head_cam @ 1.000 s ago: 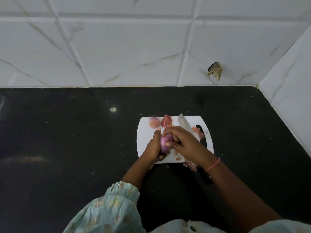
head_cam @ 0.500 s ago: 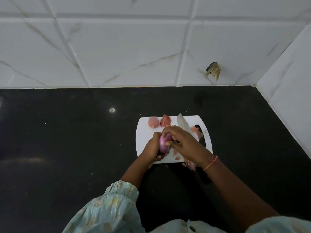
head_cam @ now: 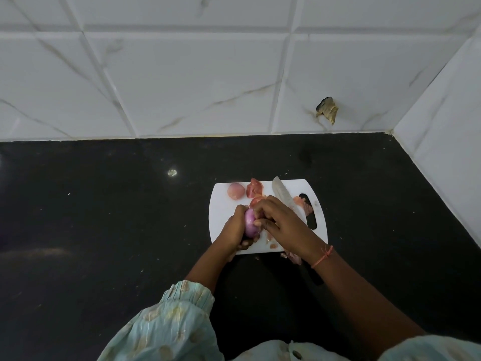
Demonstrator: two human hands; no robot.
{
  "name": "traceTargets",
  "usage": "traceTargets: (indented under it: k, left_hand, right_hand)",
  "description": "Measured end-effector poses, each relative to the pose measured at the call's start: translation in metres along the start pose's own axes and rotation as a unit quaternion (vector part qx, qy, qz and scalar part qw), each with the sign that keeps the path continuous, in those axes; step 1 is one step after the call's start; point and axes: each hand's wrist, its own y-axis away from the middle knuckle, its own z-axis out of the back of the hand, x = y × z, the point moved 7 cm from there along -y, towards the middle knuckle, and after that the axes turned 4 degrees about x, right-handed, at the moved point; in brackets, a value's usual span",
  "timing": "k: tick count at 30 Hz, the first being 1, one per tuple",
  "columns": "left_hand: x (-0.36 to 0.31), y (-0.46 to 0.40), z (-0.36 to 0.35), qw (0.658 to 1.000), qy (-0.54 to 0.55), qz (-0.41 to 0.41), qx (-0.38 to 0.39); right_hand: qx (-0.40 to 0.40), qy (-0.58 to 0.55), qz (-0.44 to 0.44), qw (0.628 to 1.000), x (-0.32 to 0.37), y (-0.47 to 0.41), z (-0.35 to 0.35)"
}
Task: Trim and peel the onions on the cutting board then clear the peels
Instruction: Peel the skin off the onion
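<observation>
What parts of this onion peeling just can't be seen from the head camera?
- Purple onion: mostly covered by the left hand and right hand; how much skin remains is hidden.
- Knife: the blade shows, but the right hand and forearm cover the handle.
- Peels below the cutting board: partly under the right wrist.
- Pale round piece: too small to identify.

My left sleeve (head_cam: pixel 179 319) is pale blue-green, gathered at the cuff, with faint yellowish motifs. A thin orange thread bracelet (head_cam: pixel 323 256) circles my right wrist.
</observation>
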Motion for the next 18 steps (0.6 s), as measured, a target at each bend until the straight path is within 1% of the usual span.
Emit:
traceTargets:
  k: [2,6,12,18]
  left_hand:
    - [-0.0005,0.0001,-0.0003,1.000,-0.004,-0.001,0.000]
    - [-0.0007,0.0005,-0.0002,1.000,-0.007,0.000,-0.005]
    - [-0.0028,0.0028,-0.0021,1.000,0.009,0.000,0.013]
    - [-0.0034,0.0036,-0.0022,1.000,-0.006,-0.009,0.014]
  right_hand:
    - [0.007,-0.011,-0.013,1.000,0.0002,0.0004,0.0008]
    - [0.045,0.008,-0.024,0.999,0.0030,-0.0029,0.0016]
    - [0.001,-0.017,-0.023,1.000,0.0034,-0.0009,0.0040]
    - [0.035,0.002,-0.040,0.999,0.0057,-0.0033,0.0060]
